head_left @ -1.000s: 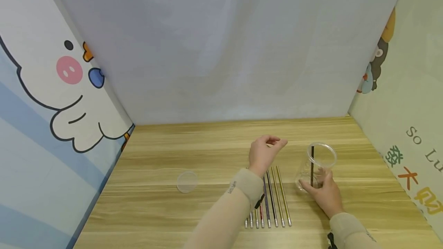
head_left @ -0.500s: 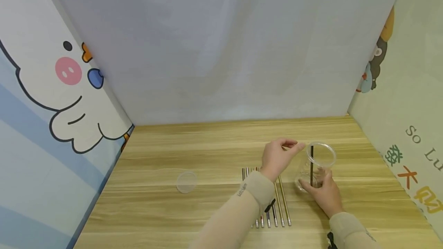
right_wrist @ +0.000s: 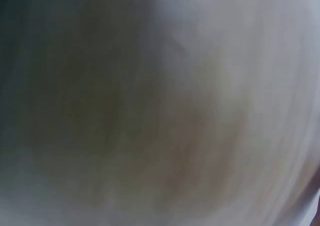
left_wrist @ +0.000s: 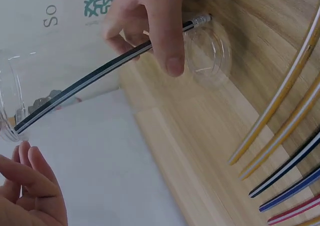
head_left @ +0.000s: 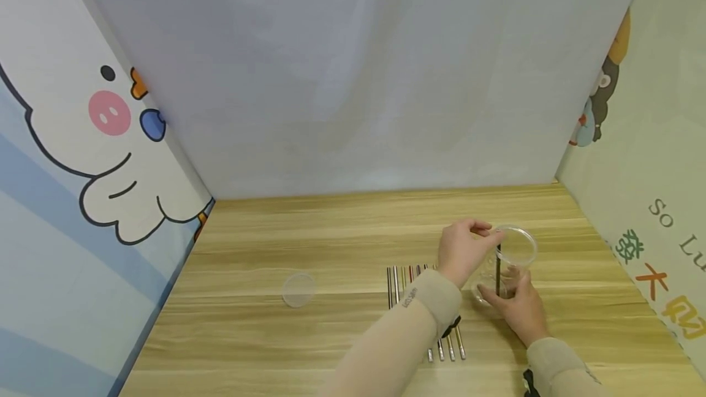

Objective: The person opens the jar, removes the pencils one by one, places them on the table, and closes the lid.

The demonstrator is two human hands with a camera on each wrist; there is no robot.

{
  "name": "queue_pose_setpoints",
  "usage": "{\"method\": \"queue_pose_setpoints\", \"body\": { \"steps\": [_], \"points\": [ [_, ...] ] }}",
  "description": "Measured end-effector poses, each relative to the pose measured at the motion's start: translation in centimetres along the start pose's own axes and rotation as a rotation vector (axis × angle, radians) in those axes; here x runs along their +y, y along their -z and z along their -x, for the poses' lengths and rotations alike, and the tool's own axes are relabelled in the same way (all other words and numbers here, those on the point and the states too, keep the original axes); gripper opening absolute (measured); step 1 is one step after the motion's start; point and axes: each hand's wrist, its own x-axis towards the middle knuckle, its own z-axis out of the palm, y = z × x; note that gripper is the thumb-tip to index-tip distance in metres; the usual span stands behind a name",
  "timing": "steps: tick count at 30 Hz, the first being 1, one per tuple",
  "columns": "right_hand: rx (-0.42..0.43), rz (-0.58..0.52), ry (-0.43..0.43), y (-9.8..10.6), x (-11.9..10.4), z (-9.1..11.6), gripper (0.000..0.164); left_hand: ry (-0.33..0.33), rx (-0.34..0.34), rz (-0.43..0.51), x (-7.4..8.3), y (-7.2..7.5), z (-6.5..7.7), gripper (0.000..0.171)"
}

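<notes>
A clear plastic cup (head_left: 524, 262) stands on the table's right side. My right hand (head_left: 517, 310) grips it low down, with thumb and fingers on either side of its wall. Inside leans a black-and-silver striped pencil (left_wrist: 85, 83), its eraser end at the cup's bottom and its other end near the rim. My left hand (head_left: 463, 251) is at the rim's left side, its thumb and forefinger close to the pencil's upper end. In the left wrist view, the other fingers (left_wrist: 37, 171) of that hand bend loosely. The right wrist view is a dark blur.
Several striped pencils (head_left: 460, 339) lie side by side on the wooden table (head_left: 248, 336), partly hidden by the left forearm. A clear round disc (head_left: 298, 290) lies farther left. A grey backdrop (head_left: 331, 78) rises behind, with printed panels on both sides.
My left hand has moved right, from above the row of pencils to the cup's rim. The right hand and the cup have stayed in place.
</notes>
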Motion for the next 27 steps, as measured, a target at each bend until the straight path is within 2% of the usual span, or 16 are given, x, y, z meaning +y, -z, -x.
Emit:
{"method": "queue_pose_setpoints", "body": {
  "steps": [7,15,18,24,27],
  "points": [
    [0.032,0.014,0.02,-0.09,0.13,-0.07,0.089,0.055,0.062,0.031,0.39,-1.1,-0.2,0.017],
    [0.017,0.011,0.011,-0.11,0.16,0.02,0.088,0.082,0.068,-0.004,0.6,-1.05,-0.43,0.017],
    [0.008,0.003,0.01,-0.09,0.17,0.01,0.09,0.068,0.058,-0.048,0.71,-1.03,-0.52,0.015],
    [0.014,-0.005,0.031,-0.1,0.22,-0.15,0.089,-0.005,0.049,-0.16,0.72,-0.99,-0.56,0.01],
    [0.021,-0.004,0.038,-0.13,0.24,-0.18,0.09,-0.034,0.057,-0.186,0.58,-0.98,-0.51,0.009]
  ]
}}
